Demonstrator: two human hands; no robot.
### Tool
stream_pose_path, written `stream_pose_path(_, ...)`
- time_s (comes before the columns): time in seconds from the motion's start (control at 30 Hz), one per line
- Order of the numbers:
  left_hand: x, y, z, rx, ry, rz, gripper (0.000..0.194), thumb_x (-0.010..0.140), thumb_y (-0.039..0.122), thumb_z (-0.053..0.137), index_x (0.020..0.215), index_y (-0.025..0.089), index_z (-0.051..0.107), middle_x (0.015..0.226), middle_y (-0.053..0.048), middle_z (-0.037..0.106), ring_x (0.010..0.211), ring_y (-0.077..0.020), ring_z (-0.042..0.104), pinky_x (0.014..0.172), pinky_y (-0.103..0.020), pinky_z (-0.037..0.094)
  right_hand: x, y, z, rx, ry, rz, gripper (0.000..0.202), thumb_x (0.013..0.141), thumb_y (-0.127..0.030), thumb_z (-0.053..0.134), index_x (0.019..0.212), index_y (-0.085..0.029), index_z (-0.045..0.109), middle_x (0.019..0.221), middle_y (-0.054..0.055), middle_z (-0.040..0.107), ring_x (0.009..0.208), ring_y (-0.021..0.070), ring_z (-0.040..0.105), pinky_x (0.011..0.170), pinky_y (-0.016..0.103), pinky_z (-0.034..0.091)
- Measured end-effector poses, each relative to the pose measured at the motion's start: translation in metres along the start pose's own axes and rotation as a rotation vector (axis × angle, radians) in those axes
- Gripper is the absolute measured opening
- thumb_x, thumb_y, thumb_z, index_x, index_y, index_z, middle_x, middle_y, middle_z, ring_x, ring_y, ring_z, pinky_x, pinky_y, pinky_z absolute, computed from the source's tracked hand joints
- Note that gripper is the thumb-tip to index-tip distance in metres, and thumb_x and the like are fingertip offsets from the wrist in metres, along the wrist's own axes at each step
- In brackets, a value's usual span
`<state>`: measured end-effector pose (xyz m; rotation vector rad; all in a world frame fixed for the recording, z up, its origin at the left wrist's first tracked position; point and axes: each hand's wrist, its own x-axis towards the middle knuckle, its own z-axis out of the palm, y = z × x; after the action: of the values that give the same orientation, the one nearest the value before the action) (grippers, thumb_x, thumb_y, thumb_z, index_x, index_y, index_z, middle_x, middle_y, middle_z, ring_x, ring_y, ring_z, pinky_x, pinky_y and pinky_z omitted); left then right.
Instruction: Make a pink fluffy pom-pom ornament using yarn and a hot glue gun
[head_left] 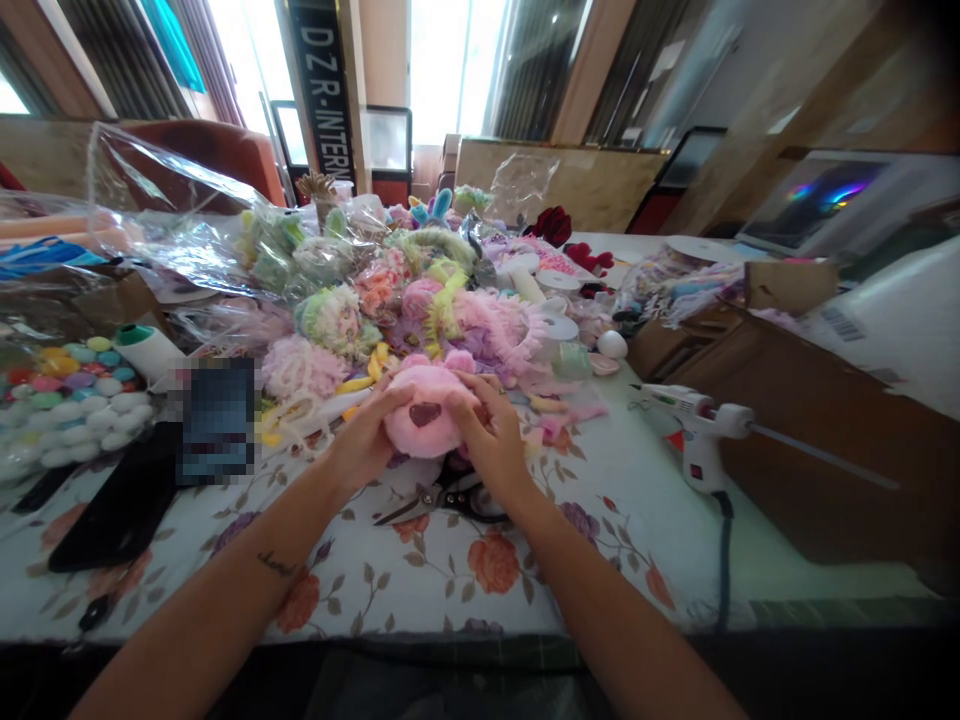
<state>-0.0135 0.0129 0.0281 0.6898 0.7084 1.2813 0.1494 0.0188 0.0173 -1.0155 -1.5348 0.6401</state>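
Note:
A pink plush bear head [424,412] with two round ears and a dark brownish nose is held up above the flowered tablecloth [360,590]. My left hand [370,430] grips its left side, and my right hand [489,425] clasps the right side with the thumb across the front. Both sets of fingers are closed on the plush, partly hidden behind it. Below the hands, a pair of scissors [435,500] lies on the cloth, its blades pointing left. Right behind the bear head rises a heap of yarn and trims [420,290] in pink, green and yellow.
At right, a white glue gun [697,440] with a glue stick stands against a cardboard box [825,450]. On the left lie a black phone-like slab [112,500], a blurred-out screen [217,420] and bagged coloured pom-poms [75,400]. Clear plastic wrap [172,210] covers the back left.

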Motion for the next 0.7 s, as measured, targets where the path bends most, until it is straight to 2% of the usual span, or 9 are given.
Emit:
stream_pose_path(0.13,0.001,0.000,0.001,-0.088,0.063,-0.030,0.039,0.083,0.024,0.073,0.120,0.012,0.069,0.106,-0.010,0.076,0.090,-0.0197,0.071,0.079,-0.028,0.059,0.001,0.000,-0.002,0.003,0.009,-0.038,0.039,0.094,-0.051,0.061,0.116,-0.021,0.072,0.110,0.010,0.068,0.103,0.0252,0.067,0.091,0.039,0.054)
stream_pose_path(0.23,0.002,-0.001,0.002,-0.105,0.110,-0.051,0.032,0.085,0.025,0.072,0.113,0.010,0.071,0.098,-0.010,0.077,0.085,-0.0197,0.071,0.077,-0.029,0.059,0.002,-0.001,-0.004,-0.057,0.068,-0.065,0.040,0.093,-0.051,0.063,0.119,-0.021,0.070,0.112,0.011,0.066,0.100,0.0253,0.066,0.087,0.041,0.056)
stream_pose_path(0.37,0.001,-0.003,0.004,-0.075,0.086,-0.072,0.032,0.086,0.028,0.071,0.113,0.011,0.070,0.097,-0.010,0.076,0.085,-0.0193,0.070,0.078,-0.029,0.058,0.001,-0.003,-0.006,-0.168,0.097,-0.225,0.045,0.085,-0.044,0.075,0.123,-0.022,0.068,0.117,0.012,0.061,0.109,0.0286,0.064,0.094,0.045,0.056)
stream_pose_path(0.43,-0.001,-0.003,0.006,-0.035,0.062,-0.068,0.034,0.084,0.026,0.073,0.116,0.014,0.069,0.098,-0.008,0.075,0.084,-0.0187,0.070,0.077,-0.028,0.057,0.001,-0.006,-0.005,-0.180,0.083,-0.299,0.042,0.082,-0.039,0.079,0.119,-0.020,0.071,0.117,0.013,0.061,0.111,0.0292,0.064,0.096,0.046,0.055)
stream_pose_path(0.53,-0.004,-0.003,0.008,0.019,0.027,-0.060,0.034,0.080,0.024,0.077,0.112,0.017,0.068,0.096,-0.006,0.074,0.083,-0.0175,0.069,0.075,-0.027,0.057,0.002,-0.011,-0.005,-0.165,0.084,-0.356,0.025,0.082,-0.032,0.079,0.105,-0.023,0.076,0.112,0.010,0.063,0.105,0.0265,0.065,0.095,0.045,0.055)
stream_pose_path(0.7,-0.008,-0.004,0.009,0.031,-0.017,-0.049,0.037,0.078,0.025,0.080,0.112,0.018,0.067,0.098,-0.005,0.073,0.085,-0.0159,0.068,0.076,-0.024,0.056,0.001,-0.020,-0.007,-0.135,0.064,-0.355,0.005,0.084,-0.024,0.075,0.085,-0.026,0.078,0.101,0.005,0.068,0.099,0.0242,0.065,0.094,0.043,0.053)
